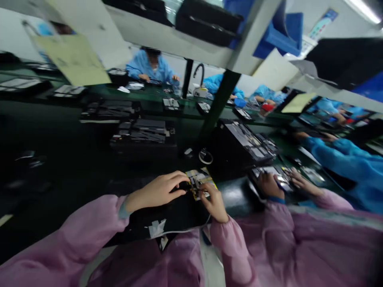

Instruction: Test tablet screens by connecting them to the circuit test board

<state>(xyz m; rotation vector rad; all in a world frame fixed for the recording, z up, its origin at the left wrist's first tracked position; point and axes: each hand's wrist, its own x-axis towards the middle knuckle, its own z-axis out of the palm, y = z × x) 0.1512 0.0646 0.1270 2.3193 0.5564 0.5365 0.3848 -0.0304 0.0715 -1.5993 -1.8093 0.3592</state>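
A flat yellow-edged board (202,178), with grey, white and dark parts on it, lies on the dark table. My left hand (161,190) reaches in from the left. Its thumb and fingers curve around something small and dark at the board's left edge, too unclear to name. From the lower right, my right hand (216,203) comes over the board's lower part. Its thumb and forefinger are pinched together at the surface, and whatever lies between them is hidden. A white cable (176,231) runs along the table's front edge, beside crumpled white scraps (157,228).
Black trays of flat parts (146,130) stand behind my hands, and another stack (248,139) rises behind on the right. A coil of white tape or cable (205,156) lies near the green post (220,101). At right, a co-worker's hands (271,185) work close by.
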